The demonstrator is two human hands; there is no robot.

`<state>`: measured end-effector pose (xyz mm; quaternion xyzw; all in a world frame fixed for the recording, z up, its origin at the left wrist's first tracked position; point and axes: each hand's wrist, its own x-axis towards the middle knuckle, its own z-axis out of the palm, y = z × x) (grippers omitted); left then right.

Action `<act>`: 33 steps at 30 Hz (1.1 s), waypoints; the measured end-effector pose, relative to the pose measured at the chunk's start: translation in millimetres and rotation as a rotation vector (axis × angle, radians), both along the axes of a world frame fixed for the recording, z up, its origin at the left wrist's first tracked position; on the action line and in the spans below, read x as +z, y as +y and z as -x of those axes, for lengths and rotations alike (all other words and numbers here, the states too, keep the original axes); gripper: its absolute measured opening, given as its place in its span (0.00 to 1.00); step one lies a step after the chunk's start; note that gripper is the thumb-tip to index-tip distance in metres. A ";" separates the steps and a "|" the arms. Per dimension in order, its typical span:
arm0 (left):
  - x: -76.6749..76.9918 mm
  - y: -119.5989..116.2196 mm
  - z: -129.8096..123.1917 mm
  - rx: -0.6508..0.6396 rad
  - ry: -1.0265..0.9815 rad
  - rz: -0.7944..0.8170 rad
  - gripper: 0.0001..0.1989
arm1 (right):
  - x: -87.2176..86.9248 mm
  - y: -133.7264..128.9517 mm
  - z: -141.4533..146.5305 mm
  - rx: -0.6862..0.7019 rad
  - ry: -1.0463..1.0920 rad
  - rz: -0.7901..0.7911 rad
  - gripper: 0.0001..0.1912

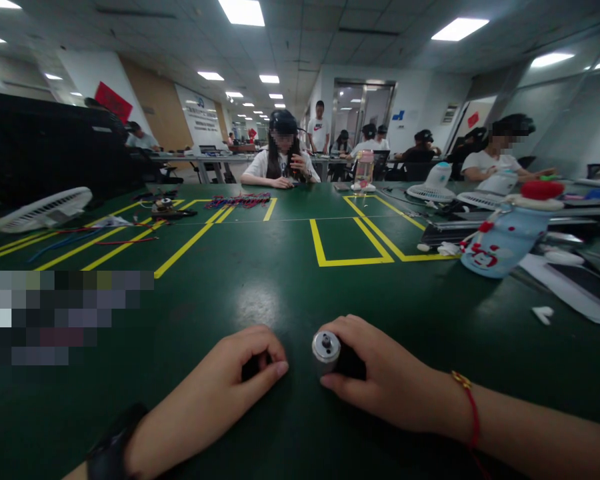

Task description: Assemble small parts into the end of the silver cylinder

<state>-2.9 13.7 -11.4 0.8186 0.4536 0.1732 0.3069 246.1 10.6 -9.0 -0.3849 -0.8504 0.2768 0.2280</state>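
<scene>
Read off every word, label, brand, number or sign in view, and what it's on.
No wording reads clearly.
White wall sign: lettering too blurred to read.
Standing person's shirt: red swoosh, any lettering too small.
Tilted red paper: marks too blurred.
Metal cylinder in the right hand: no readable text.

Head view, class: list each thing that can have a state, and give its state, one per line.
Metal cylinder: upright, gripped
Right hand: closed around the cylinder
Left hand: curled, nothing visible in it
Blue bottle: red top on
Pink-topped bottle: upright
Red and blue wires: loosely piled on the table
Ceiling lights: lit
White fan at left: whether running, cannot tell
</scene>
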 end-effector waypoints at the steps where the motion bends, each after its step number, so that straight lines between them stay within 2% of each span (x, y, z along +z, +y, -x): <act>1: -0.7 -0.6 -0.5 -0.012 -0.002 -0.014 0.07 | 0.4 -0.1 0.4 0.000 -0.001 0.001 0.16; 6: -1.0 -2.6 -3.3 -0.022 -0.044 -0.043 0.05 | 1.8 -0.4 2.0 -0.017 -0.009 -0.001 0.14; 11: 15.2 -1.2 -16.2 0.048 -0.166 -0.113 0.06 | 1.7 0.0 2.2 -0.016 0.007 -0.009 0.15; 15: 30.0 1.3 -34.0 0.015 -0.217 -0.169 0.08 | -1.1 0.6 1.0 -0.006 0.025 -0.020 0.14; 19: 34.7 3.3 -45.2 -0.021 -0.234 -0.156 0.06 | -3.1 1.3 0.4 0.000 0.028 -0.027 0.14; 23: 35.9 2.9 -40.6 0.000 -0.251 -0.153 0.06 | -2.0 0.7 0.1 0.001 0.042 -0.017 0.14; 27: 31.1 3.9 -23.3 0.016 -0.216 -0.143 0.06 | -0.6 -0.5 -0.5 -0.019 0.044 0.000 0.16; 33: 4.7 9.3 -2.7 -0.070 0.001 -0.123 0.07 | -1.3 -0.3 -0.1 -0.021 0.033 0.002 0.16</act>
